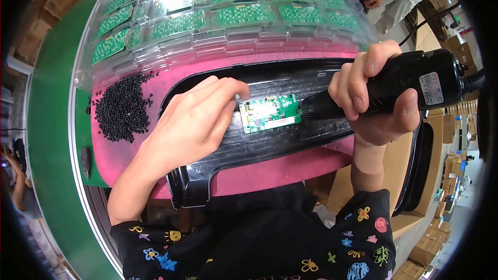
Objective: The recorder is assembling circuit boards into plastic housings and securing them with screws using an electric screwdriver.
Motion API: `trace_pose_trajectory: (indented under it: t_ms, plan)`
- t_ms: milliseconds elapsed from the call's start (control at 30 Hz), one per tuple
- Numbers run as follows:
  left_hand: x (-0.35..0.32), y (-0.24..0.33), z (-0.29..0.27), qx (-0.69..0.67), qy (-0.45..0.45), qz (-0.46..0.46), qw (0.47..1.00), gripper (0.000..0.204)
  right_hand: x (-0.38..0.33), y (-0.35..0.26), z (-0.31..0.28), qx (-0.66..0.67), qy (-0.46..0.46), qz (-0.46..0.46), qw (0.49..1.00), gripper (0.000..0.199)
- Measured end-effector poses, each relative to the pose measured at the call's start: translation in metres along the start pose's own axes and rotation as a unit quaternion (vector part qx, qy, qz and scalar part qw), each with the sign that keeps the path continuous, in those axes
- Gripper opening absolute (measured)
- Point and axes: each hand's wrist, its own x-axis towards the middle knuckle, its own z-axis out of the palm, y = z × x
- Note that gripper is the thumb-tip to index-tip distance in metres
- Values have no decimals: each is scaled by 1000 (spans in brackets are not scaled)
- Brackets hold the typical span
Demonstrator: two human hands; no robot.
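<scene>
A green circuit board (270, 114) lies inside a long black plastic housing (244, 148). My right hand (371, 91) is wrapped around a black corded electric screwdriver (404, 80), its narrow end pointing left at the board's right edge. The bit's tip cannot be made out. My left hand (194, 119) hangs over the housing beside the board's left end, fingers bent and drawn together, the index fingertip close to the upper left corner. Whatever may be between thumb and fingers is hidden.
Pink matting (270, 176) lies beneath the housing. At left is a heap of small black screws (124, 106). Clear trays of green boards (241, 14) are stacked behind. A cardboard box (394, 176) holding another black housing (419, 168) stands at right. Another person's hand (374, 1) shows beyond.
</scene>
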Motion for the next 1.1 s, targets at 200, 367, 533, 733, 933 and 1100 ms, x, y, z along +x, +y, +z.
trace_pose_trajectory:
  t_ms: [200,367,533,733,933,1100]
  plan:
    - [-2,-13,4,5,0,27,1000,19,3,2,-2,14,2,18,1000,57]
    - [4,-11,-2,-4,-9,55,998,26,3,-6,0,-1,15,0,1000,57]
    - [-1,-11,1,-15,-23,17,999,23,-2,4,16,3,65,38,997,59]
    - [3,-4,-1,0,-7,48,999,18,-2,11,2,148,-36,43,987,34]
    - [1,6,-7,-8,-11,32,999,23,1,3,10,35,-23,48,998,44]
    - [2,11,-7,-16,-6,71,997,26,8,-15,33,199,-39,-34,979,40]
